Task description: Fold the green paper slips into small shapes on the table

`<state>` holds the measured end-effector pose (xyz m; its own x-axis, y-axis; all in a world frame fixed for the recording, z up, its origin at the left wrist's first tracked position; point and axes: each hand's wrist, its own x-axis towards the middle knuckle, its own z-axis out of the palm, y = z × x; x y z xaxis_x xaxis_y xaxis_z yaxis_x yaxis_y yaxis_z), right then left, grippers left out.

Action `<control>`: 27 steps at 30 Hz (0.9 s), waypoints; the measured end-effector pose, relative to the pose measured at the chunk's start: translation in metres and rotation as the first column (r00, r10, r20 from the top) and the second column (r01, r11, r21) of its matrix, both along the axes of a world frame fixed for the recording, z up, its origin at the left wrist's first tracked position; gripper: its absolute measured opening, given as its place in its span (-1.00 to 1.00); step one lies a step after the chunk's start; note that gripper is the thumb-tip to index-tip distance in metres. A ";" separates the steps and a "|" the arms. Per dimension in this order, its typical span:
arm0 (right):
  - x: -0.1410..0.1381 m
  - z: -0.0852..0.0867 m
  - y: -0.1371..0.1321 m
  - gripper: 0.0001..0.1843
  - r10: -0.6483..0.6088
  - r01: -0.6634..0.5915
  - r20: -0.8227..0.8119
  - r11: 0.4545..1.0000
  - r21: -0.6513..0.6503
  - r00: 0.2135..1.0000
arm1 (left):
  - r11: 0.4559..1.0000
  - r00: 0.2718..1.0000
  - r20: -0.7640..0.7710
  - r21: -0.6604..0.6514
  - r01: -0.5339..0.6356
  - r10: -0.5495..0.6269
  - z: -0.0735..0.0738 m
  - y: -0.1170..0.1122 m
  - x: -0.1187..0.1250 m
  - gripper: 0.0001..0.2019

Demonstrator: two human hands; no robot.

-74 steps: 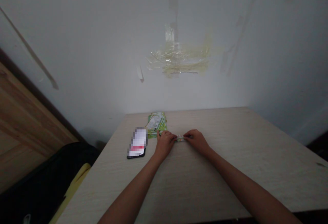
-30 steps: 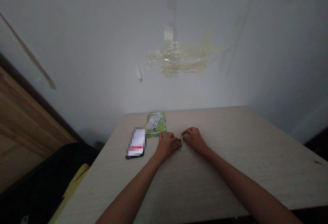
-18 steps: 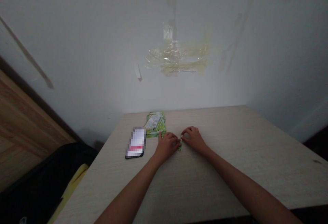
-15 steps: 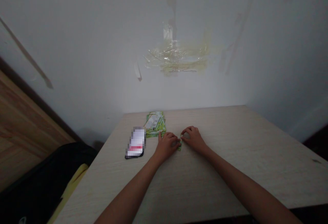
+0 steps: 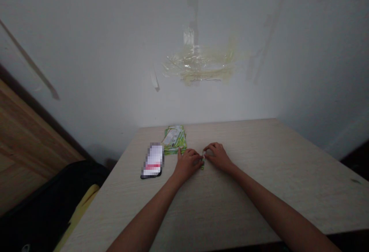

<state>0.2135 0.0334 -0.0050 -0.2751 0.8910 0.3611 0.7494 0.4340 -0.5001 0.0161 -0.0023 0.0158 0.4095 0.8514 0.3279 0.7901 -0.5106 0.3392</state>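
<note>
A small, narrow piece of green and white printed paper [image 5: 203, 164] is between my hands above the table, apparently folded. My left hand [image 5: 188, 163] has its fingers curled against the paper's left side. My right hand [image 5: 217, 156] pinches at its upper right edge with bent fingers. Most of the paper is covered by my fingertips. Just behind my left hand lies a loose pile of green and white printed papers [image 5: 175, 136]. Left of that pile is a phone [image 5: 154, 159] with a blurred, lit screen.
The pale wooden table [image 5: 259, 152] stands against a grey wall [image 5: 115, 33] bearing clear tape and yellowish glue stains. A dark bag [image 5: 57, 194], a yellow cloth [image 5: 82, 209] and a wooden panel [image 5: 20, 136] are off the table's left side.
Both hands stay almost in place around the paper. The fingers of my right hand have shifted very slightly, and a bit more white shows near the paper's top.
</note>
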 end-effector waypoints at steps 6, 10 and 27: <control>0.001 -0.005 0.004 -0.54 -0.023 0.024 0.010 0.999 -0.046 1.000 | 1.000 1.000 0.004 -0.008 -0.022 0.022 -0.002 0.000 0.002 -0.80; -0.001 -0.006 0.007 -0.45 -0.082 0.082 0.005 0.995 -0.063 0.997 | 0.999 1.000 0.004 -0.019 -0.026 0.026 -0.001 0.000 0.001 -0.81; -0.003 0.002 0.006 -0.46 -0.117 0.122 0.050 0.985 -0.120 0.992 | 0.998 0.999 -0.016 -0.026 -0.049 0.048 -0.004 0.002 0.001 -0.78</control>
